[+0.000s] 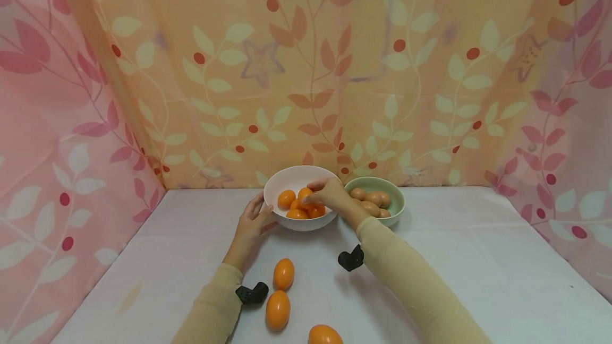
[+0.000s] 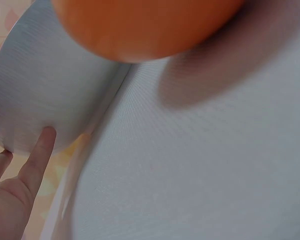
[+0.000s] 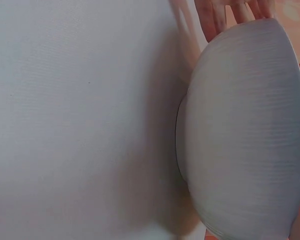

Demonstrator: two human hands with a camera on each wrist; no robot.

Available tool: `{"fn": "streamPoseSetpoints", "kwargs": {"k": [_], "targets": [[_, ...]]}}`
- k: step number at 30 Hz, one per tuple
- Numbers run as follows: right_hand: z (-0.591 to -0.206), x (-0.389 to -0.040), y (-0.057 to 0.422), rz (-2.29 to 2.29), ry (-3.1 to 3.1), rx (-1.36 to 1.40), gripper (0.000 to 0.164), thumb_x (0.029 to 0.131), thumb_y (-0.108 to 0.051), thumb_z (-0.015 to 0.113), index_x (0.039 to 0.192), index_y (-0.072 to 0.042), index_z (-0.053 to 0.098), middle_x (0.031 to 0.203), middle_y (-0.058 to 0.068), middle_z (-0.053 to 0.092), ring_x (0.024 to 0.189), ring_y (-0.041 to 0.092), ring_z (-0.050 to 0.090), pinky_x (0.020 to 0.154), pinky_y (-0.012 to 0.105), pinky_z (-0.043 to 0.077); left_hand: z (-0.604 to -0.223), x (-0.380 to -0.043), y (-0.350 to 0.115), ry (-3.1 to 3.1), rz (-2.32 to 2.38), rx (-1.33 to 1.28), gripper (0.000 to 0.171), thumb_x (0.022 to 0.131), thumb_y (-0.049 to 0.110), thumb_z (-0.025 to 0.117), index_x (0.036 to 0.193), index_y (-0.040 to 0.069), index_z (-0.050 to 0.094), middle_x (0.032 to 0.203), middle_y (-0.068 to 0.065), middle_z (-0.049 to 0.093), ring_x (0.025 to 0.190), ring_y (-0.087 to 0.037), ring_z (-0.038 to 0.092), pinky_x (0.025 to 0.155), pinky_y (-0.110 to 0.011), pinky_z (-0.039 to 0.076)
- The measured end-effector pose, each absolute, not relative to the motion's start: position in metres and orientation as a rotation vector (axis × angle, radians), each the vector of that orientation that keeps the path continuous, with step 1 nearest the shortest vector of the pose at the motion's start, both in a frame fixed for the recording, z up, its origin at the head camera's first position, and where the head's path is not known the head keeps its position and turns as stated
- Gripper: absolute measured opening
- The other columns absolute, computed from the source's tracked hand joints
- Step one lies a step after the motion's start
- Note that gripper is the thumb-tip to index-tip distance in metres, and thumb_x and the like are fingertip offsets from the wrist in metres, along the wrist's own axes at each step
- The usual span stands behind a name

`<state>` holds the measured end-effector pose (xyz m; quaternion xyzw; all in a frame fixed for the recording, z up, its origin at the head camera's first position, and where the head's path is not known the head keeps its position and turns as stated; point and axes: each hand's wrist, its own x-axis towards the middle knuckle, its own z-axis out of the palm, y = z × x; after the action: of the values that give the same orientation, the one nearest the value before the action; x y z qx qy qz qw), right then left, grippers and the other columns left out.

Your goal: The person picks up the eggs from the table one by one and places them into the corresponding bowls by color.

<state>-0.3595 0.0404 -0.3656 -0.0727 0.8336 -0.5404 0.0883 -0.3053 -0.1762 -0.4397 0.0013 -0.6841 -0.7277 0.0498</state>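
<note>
In the head view a white bowl (image 1: 287,179) stands at the back of the table with several smooth orange eggs (image 1: 286,199) inside. My right hand (image 1: 330,194) reaches over its right rim and pinches an orange egg (image 1: 304,193) above the others. On the left side, my left hand (image 1: 252,220) rests against the bowl, thumb by the rim. The left wrist view shows a straight finger (image 2: 40,152) touching the bowl's outer wall (image 2: 50,85). From the right wrist, the bowl (image 3: 245,130) hides most of what the right hand does.
A green bowl (image 1: 398,207) of brown eggs (image 1: 370,207) stands close to the right of the white one. Nearer on the table (image 1: 459,248) lie orange eggs (image 1: 284,274), one of them (image 1: 325,335) at the frame's bottom edge. Patterned cloth (image 1: 306,68) hangs behind.
</note>
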Motion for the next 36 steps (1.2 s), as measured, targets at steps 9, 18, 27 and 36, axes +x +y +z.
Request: {"fn": "streamPoseSetpoints", "kwargs": {"k": [9,18,27,36], "targets": [[-0.3690,-0.3629,0.0376,-1.472,2.569,-0.242,0.040,0.078,-0.018,0.085,0.114,-0.007,0.074,0.111,0.008,0.074,0.094,0.019,0.067,0.093,0.029,0.059,-0.4406,-0.3062,-0.1770,-2.074,-2.215,-0.003,0.057,0.103,0.018,0.054,0.156,0.014,0.031,0.164,-0.008,0.029,0.136,-0.036,0.049,0.098,-0.046,0.057],[-0.3694,-0.3616,0.0360,-1.430,2.561,-0.254,0.037,0.078,-0.017,0.085,0.113,-0.007,0.075,0.110,0.007,0.074,0.093,0.018,0.065,0.091,0.027,0.060,-0.4418,-0.3055,-0.1776,-2.065,-2.232,-0.003,0.057,0.103,0.017,0.054,0.156,0.013,0.031,0.164,-0.009,0.028,0.138,-0.037,0.047,0.099,-0.049,0.056],[-0.3695,-0.3601,0.0357,-1.427,2.556,-0.259,0.038,0.080,-0.017,0.083,0.116,-0.007,0.073,0.111,0.007,0.073,0.095,0.019,0.065,0.092,0.028,0.060,-0.4403,-0.3033,-0.1771,-2.075,-2.232,0.007,0.058,0.103,0.017,0.054,0.156,0.015,0.031,0.164,-0.007,0.027,0.135,-0.036,0.050,0.100,-0.048,0.056],[-0.3702,-0.3607,0.0369,-1.414,2.572,-0.244,0.041,0.080,-0.019,0.084,0.118,-0.008,0.073,0.113,0.006,0.073,0.098,0.019,0.064,0.094,0.028,0.059,-0.4394,-0.3032,-0.1768,-2.089,-2.215,-0.030,0.059,0.103,0.019,0.054,0.156,0.011,0.029,0.164,-0.012,0.025,0.136,-0.040,0.048,0.101,-0.050,0.054]]}}
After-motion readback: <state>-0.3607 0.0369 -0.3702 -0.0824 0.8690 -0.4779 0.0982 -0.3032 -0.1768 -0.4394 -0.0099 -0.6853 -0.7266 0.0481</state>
